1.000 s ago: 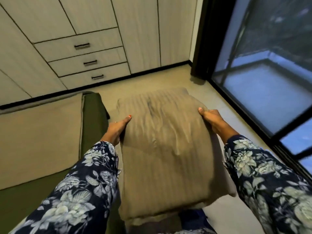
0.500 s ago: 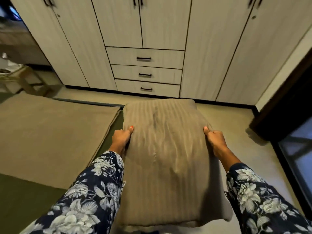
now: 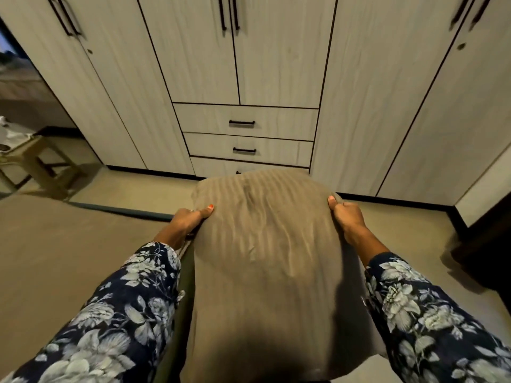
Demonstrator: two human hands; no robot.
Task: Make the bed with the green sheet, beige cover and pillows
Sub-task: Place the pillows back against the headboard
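Note:
A beige striped pillow [image 3: 265, 266] is held lengthwise in front of me, above the bed's right edge and the floor. My left hand [image 3: 188, 222] grips its left side with the thumb on top. My right hand [image 3: 347, 217] grips the right side the same way. The beige cover [image 3: 69, 266] lies spread flat over the bed on the left. A narrow strip of the green sheet [image 3: 186, 275] shows between my left sleeve and the pillow. The pillow hides the bed's near right edge.
A pale wooden wardrobe [image 3: 249, 64] with three drawers [image 3: 243, 123] fills the wall ahead. A small wooden stool [image 3: 41, 161] stands at the far left by the bed's foot. Bare beige floor [image 3: 409, 236] runs to the right, bounded by a dark door frame [image 3: 486, 244].
The view has swung left from the glass door to face the wardrobe, and the pillow has come with it in both hands, towards the bed.

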